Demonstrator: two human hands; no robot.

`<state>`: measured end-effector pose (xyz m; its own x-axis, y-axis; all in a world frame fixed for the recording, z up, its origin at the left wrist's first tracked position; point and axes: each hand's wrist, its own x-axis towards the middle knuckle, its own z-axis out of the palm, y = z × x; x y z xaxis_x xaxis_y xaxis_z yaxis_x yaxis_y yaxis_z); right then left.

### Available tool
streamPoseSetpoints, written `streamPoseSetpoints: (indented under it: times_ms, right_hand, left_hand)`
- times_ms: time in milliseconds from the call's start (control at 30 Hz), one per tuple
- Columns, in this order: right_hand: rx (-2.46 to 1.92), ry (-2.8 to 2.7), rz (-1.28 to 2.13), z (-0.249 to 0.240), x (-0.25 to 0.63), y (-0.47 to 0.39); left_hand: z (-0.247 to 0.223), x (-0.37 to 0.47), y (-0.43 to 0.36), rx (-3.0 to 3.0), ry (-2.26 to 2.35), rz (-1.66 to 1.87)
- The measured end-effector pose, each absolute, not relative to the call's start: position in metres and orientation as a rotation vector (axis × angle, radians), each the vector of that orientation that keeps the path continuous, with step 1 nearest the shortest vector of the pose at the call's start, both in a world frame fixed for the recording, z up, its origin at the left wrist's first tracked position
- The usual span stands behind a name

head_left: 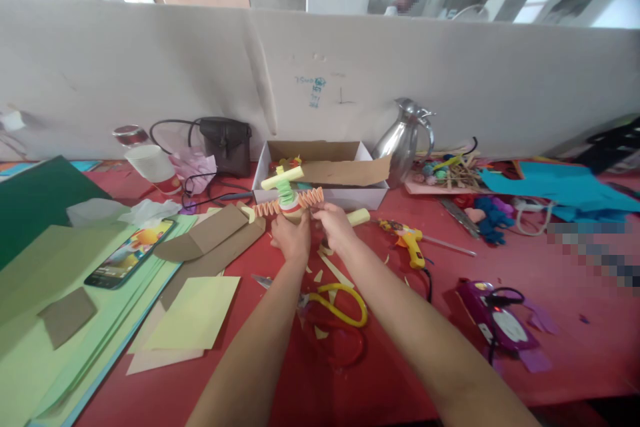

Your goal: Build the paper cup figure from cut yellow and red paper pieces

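Observation:
In front of the white box, my left hand (pixel 293 237) is closed round the base of a paper craft figure (pixel 289 203). The figure has a pleated green middle (pixel 286 192) and folded orange paper springs (pixel 313 197) out to both sides. A pale yellow paper roll (pixel 283 177) lies across its top. My right hand (pixel 334 223) is closed by the right spring, fingertips pinched near the figure's base; what they grip is too small to make out. Another pale yellow roll (pixel 359 217) lies just beyond my right hand. Yellow-handled scissors (pixel 343 303) rest below, between my forearms.
A white box (pixel 325 197) stands behind the figure, a steel jug (pixel 403 137) to its right. A yellow glue gun (pixel 412 247) and purple extension socket (pixel 500 320) lie right. Left are coloured paper sheets (pixel 195 313), a phone (pixel 131 253) and a paper cup (pixel 153 163).

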<state>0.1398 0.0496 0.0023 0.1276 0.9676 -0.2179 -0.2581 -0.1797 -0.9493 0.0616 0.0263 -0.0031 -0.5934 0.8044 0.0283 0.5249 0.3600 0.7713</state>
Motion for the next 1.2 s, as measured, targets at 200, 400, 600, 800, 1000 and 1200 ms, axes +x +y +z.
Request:
streamPoseSetpoints:
  times_ms: [200, 400, 600, 800, 1000, 1200]
  right_hand:
    - [-1.296, -1.027, 1.214, -0.006, 0.139, 0.046]
    - [-1.364, -1.322, 1.059, -0.011, 0.138, 0.043]
    - [-1.488, -1.631, 0.800, -0.008, 0.141, 0.043]
    - [-1.612, -1.851, 0.571, -0.001, 0.142, 0.036]
    - [-1.678, -2.001, 0.471, -0.004, 0.145, 0.036]
    - [-1.681, -2.109, 0.479, 0.004, 0.155, 0.033]
  left_hand:
    - [-0.006, 0.057, 0.026, 1.182, 2.240, 1.106]
    - [-0.012, 0.044, 0.021, 1.226, 2.133, 1.138]
    - [-0.017, 0.033, 0.021, 1.344, 2.084, 1.124]
    - [-0.019, 0.033, 0.015, 1.505, 2.119, 1.099]
    - [-0.019, 0.033, 0.011, 1.571, 2.118, 1.125]
    - [-0.015, 0.024, 0.015, 1.594, 2.145, 1.022]
